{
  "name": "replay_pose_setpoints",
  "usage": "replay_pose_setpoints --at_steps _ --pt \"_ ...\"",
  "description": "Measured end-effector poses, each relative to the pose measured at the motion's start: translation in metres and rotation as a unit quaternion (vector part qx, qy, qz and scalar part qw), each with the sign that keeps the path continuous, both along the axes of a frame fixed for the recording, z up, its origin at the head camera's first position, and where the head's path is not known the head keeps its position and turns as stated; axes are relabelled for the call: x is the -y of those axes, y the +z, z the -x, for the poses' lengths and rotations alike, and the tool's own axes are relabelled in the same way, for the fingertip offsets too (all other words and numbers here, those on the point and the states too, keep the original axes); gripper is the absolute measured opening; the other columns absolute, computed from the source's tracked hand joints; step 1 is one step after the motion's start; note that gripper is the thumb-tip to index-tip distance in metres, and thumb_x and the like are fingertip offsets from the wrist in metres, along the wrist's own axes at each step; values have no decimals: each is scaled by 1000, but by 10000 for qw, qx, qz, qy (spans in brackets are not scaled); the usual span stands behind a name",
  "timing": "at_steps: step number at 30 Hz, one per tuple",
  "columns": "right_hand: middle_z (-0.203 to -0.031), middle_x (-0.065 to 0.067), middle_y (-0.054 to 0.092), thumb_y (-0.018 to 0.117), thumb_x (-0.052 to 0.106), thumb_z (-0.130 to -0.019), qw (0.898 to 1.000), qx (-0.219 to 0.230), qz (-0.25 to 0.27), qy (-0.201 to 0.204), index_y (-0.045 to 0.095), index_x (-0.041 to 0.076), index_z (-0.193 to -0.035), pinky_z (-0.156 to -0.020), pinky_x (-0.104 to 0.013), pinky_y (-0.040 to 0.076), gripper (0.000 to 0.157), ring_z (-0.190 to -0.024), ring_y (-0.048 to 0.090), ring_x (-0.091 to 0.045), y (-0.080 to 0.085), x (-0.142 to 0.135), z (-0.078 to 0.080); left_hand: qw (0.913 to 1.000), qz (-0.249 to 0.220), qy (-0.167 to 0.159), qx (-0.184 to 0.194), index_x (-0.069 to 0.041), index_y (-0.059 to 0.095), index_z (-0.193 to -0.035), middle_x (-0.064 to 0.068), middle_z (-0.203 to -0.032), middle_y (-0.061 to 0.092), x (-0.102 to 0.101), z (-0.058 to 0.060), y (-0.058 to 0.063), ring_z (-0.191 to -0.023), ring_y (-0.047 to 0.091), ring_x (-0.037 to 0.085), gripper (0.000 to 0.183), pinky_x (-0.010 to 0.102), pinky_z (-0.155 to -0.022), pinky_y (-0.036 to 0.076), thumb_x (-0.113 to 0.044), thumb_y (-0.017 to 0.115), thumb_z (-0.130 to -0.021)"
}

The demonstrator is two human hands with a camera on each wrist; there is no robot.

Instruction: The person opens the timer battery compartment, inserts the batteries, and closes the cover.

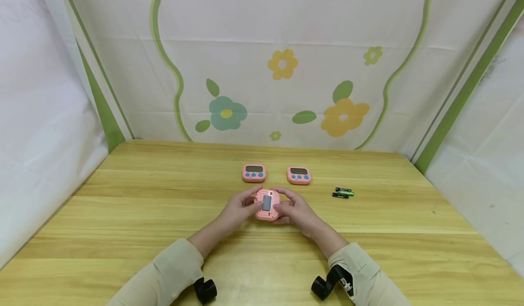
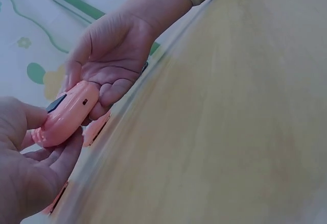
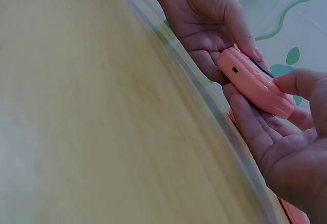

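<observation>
A pink digital timer is held between both hands above the table, with a grey rectangular panel facing up and no blue buttons showing on that face. My left hand grips its left side, thumb on top near the panel and fingers around the edge. On the opposite side my right hand holds it the same way. In the left wrist view the rounded pink side of the timer shows a small dark slot. Fingers of both hands lie underneath it in the right wrist view.
Two more pink timers, a left one and a right one, lie beyond the hands with screens and blue buttons up. Several small black and green batteries lie to the right on the wooden table. A flowered cloth hangs behind.
</observation>
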State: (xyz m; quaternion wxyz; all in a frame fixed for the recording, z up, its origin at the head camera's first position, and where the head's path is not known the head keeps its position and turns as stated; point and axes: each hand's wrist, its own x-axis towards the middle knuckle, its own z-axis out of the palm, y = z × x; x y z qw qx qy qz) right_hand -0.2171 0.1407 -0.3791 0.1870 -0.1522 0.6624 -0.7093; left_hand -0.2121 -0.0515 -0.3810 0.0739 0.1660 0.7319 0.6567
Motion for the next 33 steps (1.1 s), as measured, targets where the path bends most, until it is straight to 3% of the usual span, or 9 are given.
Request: replay_pose_setpoints --at_steps 4,11,20,33 --pt "-90 -19 60 46 1 -84 9999 157 -53 -31 34 5 -129 -68 -43 49 46 -72 60 -23 -1 -1 1 9989 -127 -258 379 -3 35 -131 15 -103 54 1 0 1 -87 53 19 53 29 -70 49 -4 56 -82" --pt "-94 -18 58 46 2 -84 9994 262 -227 -85 37 5 -128 -66 -42 50 46 -71 60 -22 -4 -2 2 9956 -372 -466 723 -2 32 -132 16 -98 54 0 2 -4 -80 53 18 56 33 -67 50 1 55 -82" --pt "-96 -19 58 48 2 -83 9995 143 -275 -102 37 6 -129 -66 -41 50 48 -76 59 -23 -4 -2 2 9903 -685 -438 1127 -6 34 -133 20 -103 50 -2 2 -7 -78 56 21 55 36 -65 51 1 54 -82" --pt "-92 -18 59 47 -2 -80 9986 104 -470 -224 40 -3 -124 -59 -36 52 45 -68 59 -19 1 -1 -2 9858 -577 -838 1337 -6 30 -134 20 -99 46 -2 2 -8 -77 55 21 59 37 -67 51 1 56 -81"
